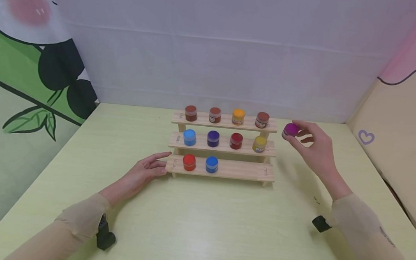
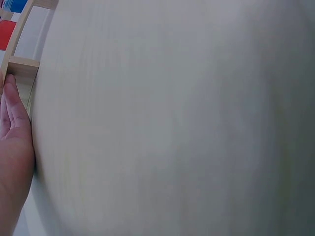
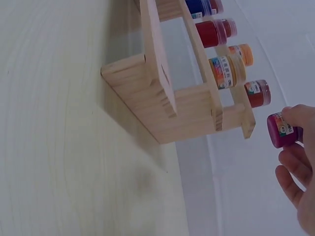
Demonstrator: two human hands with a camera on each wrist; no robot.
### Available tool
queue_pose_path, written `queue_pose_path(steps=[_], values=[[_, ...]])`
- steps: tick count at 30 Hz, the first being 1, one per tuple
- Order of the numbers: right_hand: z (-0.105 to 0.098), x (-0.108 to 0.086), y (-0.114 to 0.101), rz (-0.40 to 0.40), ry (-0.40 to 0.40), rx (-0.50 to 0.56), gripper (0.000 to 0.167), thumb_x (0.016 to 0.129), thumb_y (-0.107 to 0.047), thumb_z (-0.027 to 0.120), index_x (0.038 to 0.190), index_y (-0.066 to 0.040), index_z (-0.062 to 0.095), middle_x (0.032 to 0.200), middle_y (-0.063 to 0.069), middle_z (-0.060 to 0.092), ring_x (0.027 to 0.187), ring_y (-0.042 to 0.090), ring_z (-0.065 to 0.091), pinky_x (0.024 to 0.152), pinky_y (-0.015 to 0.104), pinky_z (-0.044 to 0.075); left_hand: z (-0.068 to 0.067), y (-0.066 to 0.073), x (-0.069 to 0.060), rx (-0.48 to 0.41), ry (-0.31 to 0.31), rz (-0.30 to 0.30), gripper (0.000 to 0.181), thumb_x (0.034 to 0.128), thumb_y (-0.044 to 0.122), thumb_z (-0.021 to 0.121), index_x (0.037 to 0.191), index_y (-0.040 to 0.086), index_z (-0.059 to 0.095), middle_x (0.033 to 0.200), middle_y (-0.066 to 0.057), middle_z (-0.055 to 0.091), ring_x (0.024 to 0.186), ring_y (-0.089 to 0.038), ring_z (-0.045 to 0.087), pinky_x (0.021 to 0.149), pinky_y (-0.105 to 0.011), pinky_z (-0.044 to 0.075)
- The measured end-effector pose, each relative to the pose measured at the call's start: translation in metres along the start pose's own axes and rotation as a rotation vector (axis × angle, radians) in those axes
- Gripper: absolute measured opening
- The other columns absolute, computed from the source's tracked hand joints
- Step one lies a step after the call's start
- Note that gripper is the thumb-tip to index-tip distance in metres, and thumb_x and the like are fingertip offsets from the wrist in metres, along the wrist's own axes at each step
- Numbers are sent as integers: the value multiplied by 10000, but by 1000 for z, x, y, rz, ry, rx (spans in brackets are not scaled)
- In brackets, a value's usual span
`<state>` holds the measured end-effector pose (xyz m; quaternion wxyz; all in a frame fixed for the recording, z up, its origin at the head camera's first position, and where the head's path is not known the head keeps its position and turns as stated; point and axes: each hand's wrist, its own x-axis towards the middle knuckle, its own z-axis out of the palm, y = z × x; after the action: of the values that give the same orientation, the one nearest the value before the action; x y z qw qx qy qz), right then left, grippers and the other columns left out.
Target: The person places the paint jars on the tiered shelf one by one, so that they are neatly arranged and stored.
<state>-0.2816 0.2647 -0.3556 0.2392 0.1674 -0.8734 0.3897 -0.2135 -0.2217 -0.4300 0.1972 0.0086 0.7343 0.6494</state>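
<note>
A three-tier wooden rack (image 1: 241,173) stands on the table with small paint jars on its steps. My right hand (image 1: 315,149) pinches a purple paint jar (image 1: 291,130) between thumb and fingers, held in the air just right of the rack; the right wrist view shows this purple jar (image 3: 281,130) with its label. At the rack's left end, my left hand (image 1: 142,174) touches the lowest step with its fingers extended. On that step sit a red jar (image 1: 189,162) and a blue jar (image 1: 211,164), both toward the left.
The middle step carries light blue (image 1: 189,137), dark blue (image 1: 213,138), dark red (image 1: 236,140) and yellow (image 1: 259,144) jars. On the top step are several brown jars (image 1: 191,113) and an orange one (image 1: 238,117). Behind the table hangs a pale cloth (image 1: 227,74).
</note>
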Motion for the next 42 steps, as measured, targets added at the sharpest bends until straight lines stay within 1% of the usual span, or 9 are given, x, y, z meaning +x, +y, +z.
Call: queue_pose_path(steps=[3,6,13,16,19,26,29,37,42], values=[[0,-1,-13,-21,35,40,508,840,-120,787,1320,-136,621,1146,92,691,917,-48,563,739,59,465,0,0,0,-2,-1,0,670,961,273,646,1546,234,321,1256,47,639,1147,-47,614,962,-163,480],[0,-1,-25,-41,60,71,521,820,-89,800,1309,-135,626,1125,82,697,915,-45,575,736,82,480,0,0,0,1,0,-3,668,963,277,644,1546,238,321,1259,47,640,1152,-48,612,962,-164,480],[5,-3,-44,-85,69,146,539,773,12,810,1276,-72,633,1102,95,697,894,-22,589,712,99,488,0,1,0,-9,0,-5,654,963,271,644,1537,244,333,1261,48,642,1157,-49,613,963,-169,486],[9,-6,-49,-97,50,169,536,766,26,810,1264,-58,632,1111,89,699,893,0,599,710,103,490,0,1,0,-4,-2,0,664,965,270,641,1545,232,319,1267,44,638,1153,-48,615,960,-169,486],[12,-9,-55,-110,22,186,524,774,15,808,1261,-68,634,1126,76,703,898,19,610,716,109,496,1,1,1,-2,0,-1,665,965,268,641,1546,230,320,1274,35,636,1150,-48,616,960,-170,486],[17,-12,-65,-157,-15,249,501,785,14,799,1250,-93,646,1112,81,713,891,-19,615,706,117,513,1,1,1,-10,2,-6,663,962,257,645,1544,235,327,1293,12,631,1152,-50,617,961,-173,489],[20,-14,-67,-159,-35,271,496,791,10,796,1250,-97,642,1113,67,712,888,0,622,709,119,521,0,1,1,-12,1,-6,660,963,255,644,1543,238,328,1285,26,635,1155,-46,616,961,-175,491],[31,-21,-71,-167,-102,256,500,808,-14,788,1273,-103,628,1106,65,711,907,67,630,724,157,538,1,1,0,-10,-12,5,661,970,249,634,1550,219,317,1300,14,633,1153,-33,615,963,-166,485],[40,-28,-73,-165,-149,278,470,815,-18,783,1255,-94,635,1093,65,713,937,46,633,730,188,557,1,1,0,-12,-15,5,661,972,248,631,1552,215,314,1300,17,633,1155,-33,614,966,-168,483]])
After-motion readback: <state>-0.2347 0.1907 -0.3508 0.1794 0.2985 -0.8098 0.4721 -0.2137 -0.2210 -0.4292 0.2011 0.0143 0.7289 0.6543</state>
